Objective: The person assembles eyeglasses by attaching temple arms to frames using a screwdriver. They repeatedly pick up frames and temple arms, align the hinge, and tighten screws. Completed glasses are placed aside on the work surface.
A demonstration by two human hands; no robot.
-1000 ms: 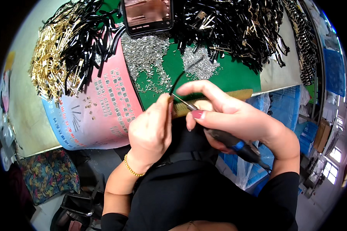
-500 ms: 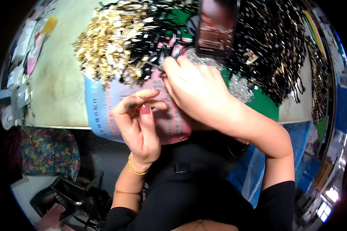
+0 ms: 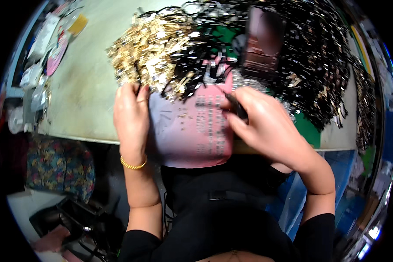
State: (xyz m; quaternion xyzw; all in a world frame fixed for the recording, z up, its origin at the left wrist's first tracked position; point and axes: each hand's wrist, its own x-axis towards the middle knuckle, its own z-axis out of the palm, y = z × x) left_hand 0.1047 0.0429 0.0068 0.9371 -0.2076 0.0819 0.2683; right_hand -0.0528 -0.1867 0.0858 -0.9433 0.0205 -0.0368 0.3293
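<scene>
While the gold strip pile (image 3: 155, 50) sprawled in the upper left of the frame, the right hand (image 3: 262, 120), right of centre, gripped a slim dark tool, and the left hand (image 3: 132, 107) sat curled at the pile's lower edge, no telling if it had pinched anything. Slim dark tool (image 3: 238, 107) aside, single strips (image 3: 174, 89) looked light, bendy, kinda slippery, so a loose end seemed the best grab.

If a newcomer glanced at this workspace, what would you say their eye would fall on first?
Probably the shiny heap of gold pieces, upper left of centre, with the left hand at its near edge. Next might come the glittering black heap at upper right, beside a phone, and the dark tool in the right hand below.
</scene>
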